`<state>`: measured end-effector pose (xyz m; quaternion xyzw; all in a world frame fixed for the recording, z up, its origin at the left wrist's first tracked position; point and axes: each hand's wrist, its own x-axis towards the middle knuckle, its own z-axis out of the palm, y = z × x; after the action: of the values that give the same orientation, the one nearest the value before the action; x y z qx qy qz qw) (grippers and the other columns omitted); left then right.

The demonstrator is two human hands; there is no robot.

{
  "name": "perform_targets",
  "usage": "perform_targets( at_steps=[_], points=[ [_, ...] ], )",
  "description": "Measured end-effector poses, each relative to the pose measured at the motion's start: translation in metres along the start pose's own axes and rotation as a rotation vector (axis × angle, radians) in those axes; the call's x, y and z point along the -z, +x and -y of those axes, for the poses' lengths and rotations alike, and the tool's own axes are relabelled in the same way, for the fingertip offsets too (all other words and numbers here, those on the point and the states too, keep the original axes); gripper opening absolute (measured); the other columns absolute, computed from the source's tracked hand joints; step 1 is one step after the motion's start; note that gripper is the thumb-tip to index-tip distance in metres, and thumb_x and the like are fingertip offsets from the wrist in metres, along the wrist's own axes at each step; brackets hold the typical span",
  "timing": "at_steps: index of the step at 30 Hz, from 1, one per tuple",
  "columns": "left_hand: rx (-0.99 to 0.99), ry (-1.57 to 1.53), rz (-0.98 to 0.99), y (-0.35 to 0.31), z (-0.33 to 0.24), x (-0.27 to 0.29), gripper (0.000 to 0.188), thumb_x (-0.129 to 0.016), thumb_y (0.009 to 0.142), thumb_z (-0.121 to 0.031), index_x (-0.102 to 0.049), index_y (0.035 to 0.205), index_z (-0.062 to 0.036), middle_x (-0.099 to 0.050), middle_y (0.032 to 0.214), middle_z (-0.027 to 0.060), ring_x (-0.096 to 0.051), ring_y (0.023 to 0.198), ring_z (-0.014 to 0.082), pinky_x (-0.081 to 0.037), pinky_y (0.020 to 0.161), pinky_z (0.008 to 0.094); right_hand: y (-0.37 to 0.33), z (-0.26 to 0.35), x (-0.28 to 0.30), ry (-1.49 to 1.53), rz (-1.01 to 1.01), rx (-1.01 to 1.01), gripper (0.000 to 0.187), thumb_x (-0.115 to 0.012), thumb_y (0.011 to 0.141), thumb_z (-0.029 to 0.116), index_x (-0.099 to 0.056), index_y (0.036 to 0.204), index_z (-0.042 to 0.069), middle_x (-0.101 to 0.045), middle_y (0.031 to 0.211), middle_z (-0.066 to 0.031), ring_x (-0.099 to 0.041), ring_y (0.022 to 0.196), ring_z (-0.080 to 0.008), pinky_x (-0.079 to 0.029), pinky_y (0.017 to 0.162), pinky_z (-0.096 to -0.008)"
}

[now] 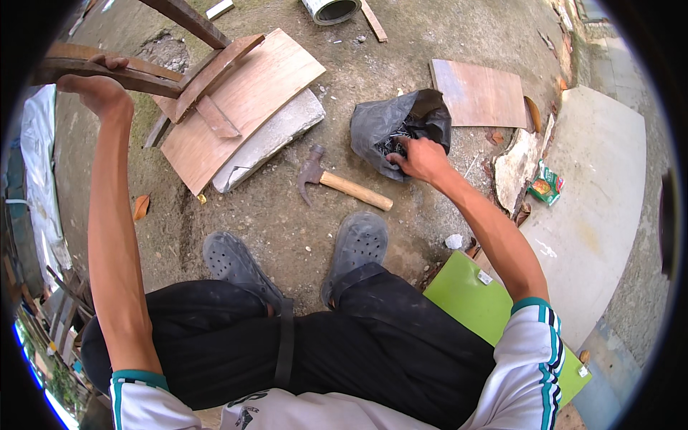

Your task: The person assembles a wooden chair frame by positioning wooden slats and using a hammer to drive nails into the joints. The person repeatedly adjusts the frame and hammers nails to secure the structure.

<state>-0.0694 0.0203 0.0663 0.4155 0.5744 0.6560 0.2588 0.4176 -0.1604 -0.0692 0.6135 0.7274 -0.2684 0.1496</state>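
My left hand point(100, 86) grips a brown wooden frame point(154, 81) at the upper left, its fingers wrapped round one bar. The frame's joined bars stand over a plywood sheet point(251, 107). My right hand point(423, 156) reaches into the mouth of a black plastic bag point(369, 132), which holds many thin metal nails point(407, 130). Its fingers are bent down among the nails; their tips are partly hidden, so whether a nail is between them I cannot make out. A claw hammer point(344, 188) with a wooden handle lies on the ground between the bag and my feet.
A pale slab point(276, 140) lies beside the plywood. Another plywood piece point(479, 94) rests beyond the bag. At the right are a large grey board point(598, 186), a green panel point(462, 290) and a small green packet point(546, 184). A roll point(333, 10) stands at the top.
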Motion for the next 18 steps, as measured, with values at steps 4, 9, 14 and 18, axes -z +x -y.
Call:
perform_targets(
  at_steps=[4,9,14,18],
  points=[
    [-0.015,0.008,0.007,0.001,0.002,0.0,0.103,-0.001,0.076,-0.088,-0.047,0.09,0.0024,-0.047,0.063,0.0095,-0.051,0.061,0.025,-0.051,0.074,0.0374,-0.015,0.027,-0.014,-0.059,0.074,0.042,0.065,-0.065,0.085,0.046,-0.053,0.127,-0.003,-0.069,0.085,-0.0231,-0.068,0.084,-0.04,-0.055,0.072,-0.0475],
    [-0.009,0.007,-0.001,-0.001,0.0,-0.001,0.102,-0.001,0.077,-0.088,-0.048,0.09,0.002,-0.048,0.063,0.0088,-0.051,0.061,0.0251,-0.052,0.074,0.0374,-0.011,0.026,-0.016,0.039,0.021,0.026,0.077,-0.071,0.08,0.044,-0.046,0.133,-0.005,-0.067,0.08,-0.0259,-0.067,0.079,-0.0418,-0.054,0.069,-0.0484],
    [-0.014,0.007,0.001,0.001,0.003,-0.001,0.103,-0.002,0.075,-0.089,-0.048,0.09,0.0015,-0.048,0.064,0.0087,-0.052,0.063,0.0253,-0.051,0.076,0.0381,0.002,0.007,-0.014,0.083,0.044,-0.041,0.088,-0.075,0.077,0.048,-0.037,0.139,-0.002,-0.067,0.08,-0.026,-0.067,0.081,-0.0417,-0.054,0.072,-0.0478],
    [0.016,0.006,-0.015,0.004,0.004,0.002,0.107,-0.001,0.071,-0.092,-0.05,0.089,0.0014,-0.049,0.067,0.0096,-0.053,0.067,0.026,-0.05,0.079,0.0388,-0.006,0.025,-0.008,0.008,0.082,0.012,0.076,-0.072,0.078,0.053,-0.053,0.128,-0.001,-0.068,0.086,-0.0264,-0.067,0.085,-0.0419,-0.054,0.075,-0.0467]
  ],
)
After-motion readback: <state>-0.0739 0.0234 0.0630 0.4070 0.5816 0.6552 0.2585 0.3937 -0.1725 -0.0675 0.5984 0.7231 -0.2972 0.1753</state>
